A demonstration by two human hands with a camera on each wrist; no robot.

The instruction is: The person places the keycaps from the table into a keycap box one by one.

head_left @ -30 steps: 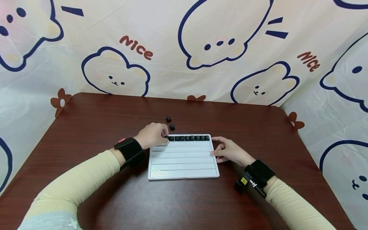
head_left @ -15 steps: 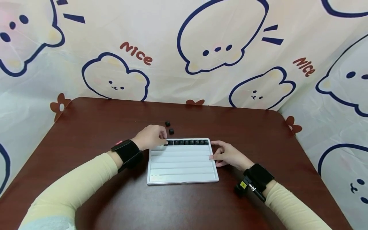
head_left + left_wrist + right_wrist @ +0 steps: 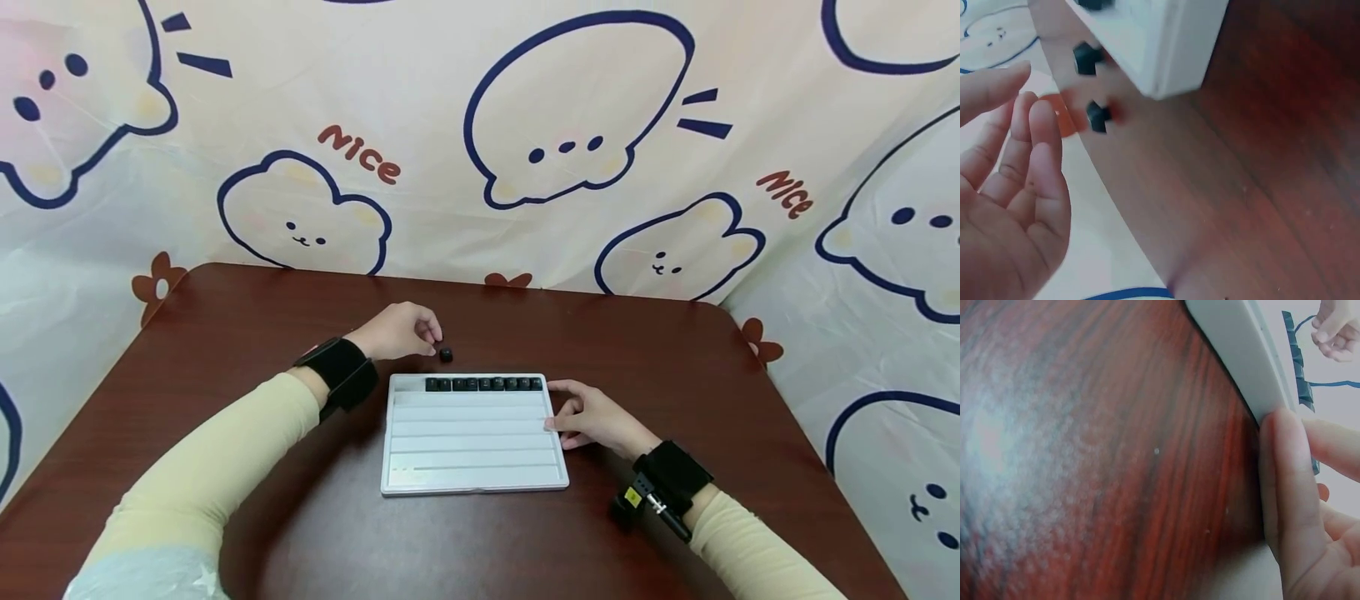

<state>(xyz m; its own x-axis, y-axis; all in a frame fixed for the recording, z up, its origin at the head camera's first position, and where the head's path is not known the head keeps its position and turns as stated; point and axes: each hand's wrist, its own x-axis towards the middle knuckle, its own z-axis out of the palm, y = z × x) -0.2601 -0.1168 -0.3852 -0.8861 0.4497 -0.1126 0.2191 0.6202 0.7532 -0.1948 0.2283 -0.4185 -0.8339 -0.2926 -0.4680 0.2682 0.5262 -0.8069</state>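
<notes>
A white tray [image 3: 472,450] with ridged rows lies on the table, with a row of small black keycaps [image 3: 483,384] along its far edge. My left hand [image 3: 401,332] is beyond the tray's far left corner, close to a loose keycap [image 3: 446,355]. In the left wrist view the left hand [image 3: 1016,169] has loosely bent fingers and nothing between thumb and fingertips. Two loose keycaps show there, one nearer [image 3: 1098,116] and one [image 3: 1087,59] closer to the tray corner. My right hand [image 3: 596,418] holds the tray's right edge, fingers against the side wall [image 3: 1247,356].
The brown table [image 3: 300,533] runs back to a patterned curtain [image 3: 435,100] behind and at both sides. Black bands with devices sit on both wrists, the right one [image 3: 663,487] near the table.
My left hand has left the row's left end and moved back to the loose keycaps, uncovering the keycap at that end. My right hand keeps its hold. The head view has tilted up slightly.
</notes>
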